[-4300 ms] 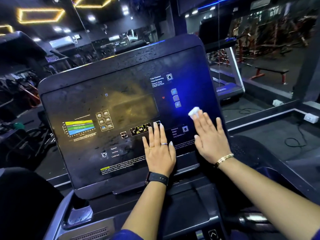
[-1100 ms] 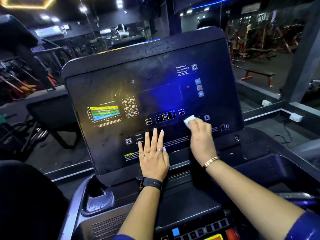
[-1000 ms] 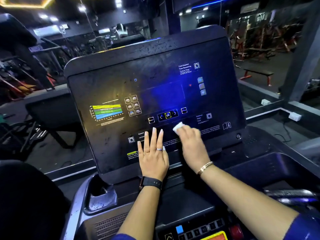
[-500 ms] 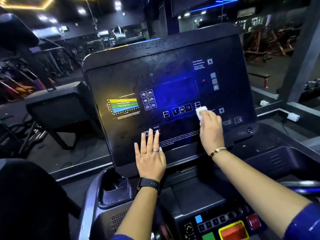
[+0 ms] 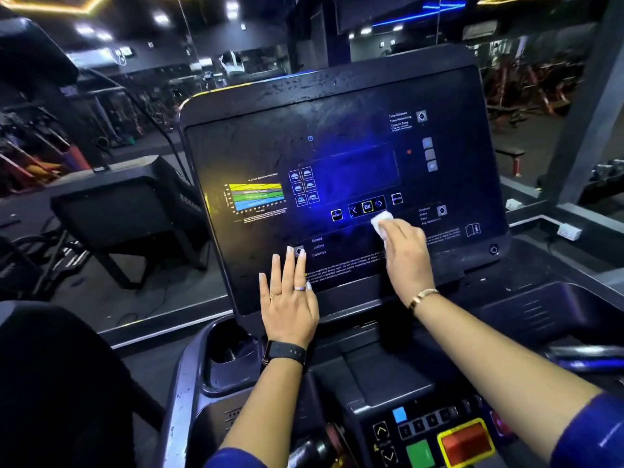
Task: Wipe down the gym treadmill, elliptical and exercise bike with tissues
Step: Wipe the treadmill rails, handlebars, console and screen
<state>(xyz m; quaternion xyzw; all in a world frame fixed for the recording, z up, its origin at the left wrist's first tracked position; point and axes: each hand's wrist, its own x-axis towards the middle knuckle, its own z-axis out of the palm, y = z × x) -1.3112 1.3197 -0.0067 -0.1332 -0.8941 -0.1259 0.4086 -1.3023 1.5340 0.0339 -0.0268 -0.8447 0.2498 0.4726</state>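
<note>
One tissue (image 5: pixel 382 221), small, white, wadded into a pad; light, soft and limp, likely to tear or pill if dragged hard or wetted through; best pinched at its rear edge with fingertips flat on top, much as now; pressed onto the console (image 5: pixel 337 103) just below the OK key (image 5: pixel 367 207), with only a front corner showing past the fingers; gripped by the right hand (image 5: pixel 407 256), curled over it and pushing it against the panel; left hand (image 5: pixel 291 300) flat and spread, holding nothing, palm at the console's lower edge, fingertips beside the Speed, Incline and Calories labels; console stiff, glossy, black, tilted back; probably slick under the wad, so firm even pressure called for, lighter over the keys to avoid setting them off; speckled with droplets along the top rim, streaked with dusty smears across the dark middle, washed with blue glare; coloured chart (image 5: pixel 256 197) at left, icon keys just beside it; red button (image 5: pixel 466 440) low down near the frame's edge, well apart from both hands; to judge by the streaks, upper half of the panel not yet wiped
</note>
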